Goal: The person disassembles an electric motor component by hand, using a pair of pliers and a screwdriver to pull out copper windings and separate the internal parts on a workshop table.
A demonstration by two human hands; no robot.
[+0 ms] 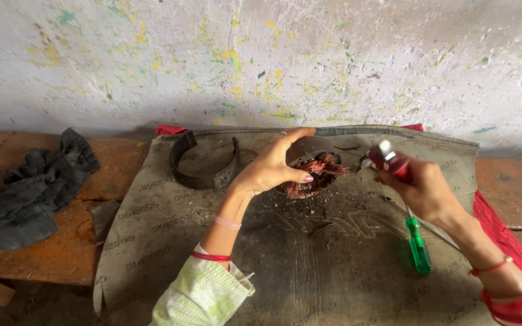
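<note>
My left hand (273, 166) grips a round dark metal motor stator (309, 172) with frayed reddish copper wire sticking out of it. The stator rests tilted on a worn grey mat (212, 253). My right hand (421, 190) is just right of it, closed around pliers with red handles (388, 158), whose tip points toward the copper wire. A green-handled screwdriver (418, 244) lies on the mat below my right wrist.
A curved dark metal band (203, 172) lies on the mat to the left of the stator. A crumpled dark cloth (28, 193) sits on the orange-brown bench at far left. Red fabric (502, 235) shows at the mat's right edge. A paint-speckled wall stands behind.
</note>
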